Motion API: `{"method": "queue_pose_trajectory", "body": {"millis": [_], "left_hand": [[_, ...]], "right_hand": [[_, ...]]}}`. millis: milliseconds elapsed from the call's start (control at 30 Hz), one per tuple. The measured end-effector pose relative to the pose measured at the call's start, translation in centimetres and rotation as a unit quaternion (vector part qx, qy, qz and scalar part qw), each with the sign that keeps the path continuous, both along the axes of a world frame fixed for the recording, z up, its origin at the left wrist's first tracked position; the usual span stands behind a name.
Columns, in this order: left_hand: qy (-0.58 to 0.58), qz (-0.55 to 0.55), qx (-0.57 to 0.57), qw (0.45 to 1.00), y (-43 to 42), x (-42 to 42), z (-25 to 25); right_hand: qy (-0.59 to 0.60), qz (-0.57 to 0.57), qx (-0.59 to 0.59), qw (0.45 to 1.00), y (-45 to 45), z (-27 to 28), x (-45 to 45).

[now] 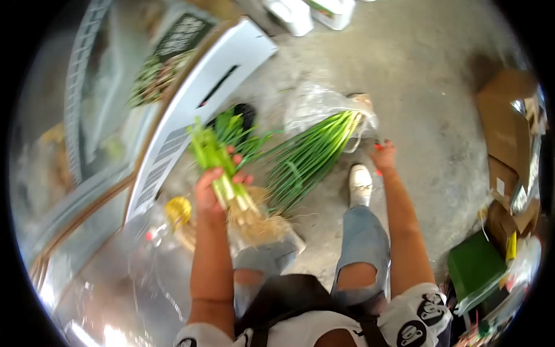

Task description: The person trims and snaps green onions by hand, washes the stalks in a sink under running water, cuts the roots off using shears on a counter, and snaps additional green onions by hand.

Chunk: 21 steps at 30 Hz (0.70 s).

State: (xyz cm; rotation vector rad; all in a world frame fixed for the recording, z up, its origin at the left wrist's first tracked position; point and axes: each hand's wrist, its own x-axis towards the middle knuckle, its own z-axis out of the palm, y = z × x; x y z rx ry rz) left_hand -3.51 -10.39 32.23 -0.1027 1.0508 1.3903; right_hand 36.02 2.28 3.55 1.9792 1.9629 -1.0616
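Note:
My left hand (209, 191) is closed around a bunch of green onions (214, 151), with the leafy tops pointing away from me. Pale roots (254, 225) hang at the near end of the bunch. On the floor to its right lies a larger bundle of long, thin green stalks (315, 151), its pale ends on a clear plastic bag (312, 110). My right hand (385, 156), lower right of the bag, is closed on a small red-handled tool (378, 147). Blur hides the tool's exact kind.
A white box panel (202, 98) with printing stands at the left, beside a metal-framed case holding produce. White jugs (292, 14) stand at the far edge. Cardboard boxes (503, 127) and a green bin (477, 263) line the right. My shoe (360, 184) is near the stalks.

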Motion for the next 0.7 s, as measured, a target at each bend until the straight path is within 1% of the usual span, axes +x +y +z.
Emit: {"method": "queue_pose_trajectory", "body": {"millis": [67,100,167,200,233,267,300,333,367,400,433,467,500,533,567,600,633,667,700], "left_hand": [[-0.032,0.016,0.025,0.999,0.7,1.4,4.2],[-0.047,0.019,0.033,0.998,0.9,2.1,6.4],[-0.076,0.004,0.052,0.996,1.2,3.3,10.1],[-0.108,-0.008,0.088,0.990,1.3,3.8,12.1],[-0.143,-0.015,0.114,0.983,2.0,3.5,12.8],[-0.148,-0.026,0.122,0.981,2.4,4.6,15.0],[-0.052,-0.049,0.053,0.996,2.8,4.4,15.9],[0.051,-0.073,-0.015,0.996,3.0,4.4,17.1],[0.196,-0.165,-0.086,0.963,3.4,4.1,17.8],[0.191,-0.177,-0.070,0.963,4.0,4.2,18.7],[0.393,-0.287,-0.106,0.867,4.0,4.0,19.3],[0.576,-0.373,-0.135,0.715,3.8,4.1,20.1],[0.576,-0.378,-0.127,0.714,3.6,3.6,20.2],[0.562,-0.332,-0.131,0.746,3.0,2.9,20.3],[0.545,-0.285,-0.141,0.776,1.9,2.5,20.3],[0.546,-0.289,-0.149,0.772,0.9,2.4,20.1],[0.553,-0.292,-0.165,0.763,0.2,2.3,19.7],[0.558,-0.296,-0.183,0.753,-0.6,2.3,19.4],[0.588,-0.301,-0.166,0.732,-1.7,2.6,18.9]], "right_hand": [[0.056,-0.163,-0.018,0.985,-0.9,2.5,2.3],[0.061,-0.174,-0.015,0.983,-1.5,5.5,2.3],[0.133,-0.249,-0.112,0.953,-2.6,12.3,3.7],[0.153,-0.281,-0.137,0.938,-3.6,15.4,4.7],[0.157,-0.310,-0.165,0.923,-4.7,17.5,5.2],[0.170,-0.335,-0.191,0.907,-5.6,20.7,6.5],[0.169,-0.340,-0.185,0.906,-6.0,22.4,7.0],[0.319,-0.406,-0.297,0.803,-6.7,23.8,7.8],[0.456,-0.453,-0.387,0.661,-7.1,24.7,8.7],[0.399,-0.419,-0.351,0.736,-7.0,25.2,8.3],[0.331,-0.383,-0.316,0.802,-6.9,25.1,6.9],[0.300,-0.325,-0.266,0.856,-6.9,24.6,6.5],[0.276,-0.332,-0.231,0.872,-6.4,25.0,5.2],[0.278,-0.336,-0.231,0.870,-6.1,25.3,4.5],[0.288,-0.330,-0.184,0.880,-6.1,25.3,3.7],[0.297,-0.322,-0.137,0.889,-6.3,24.9,2.9],[0.299,-0.322,-0.143,0.887,-6.5,22.8,2.9],[0.274,-0.245,-0.072,0.927,-6.9,21.0,3.0],[0.247,-0.163,0.000,0.955,-7.2,20.9,2.7]]}}
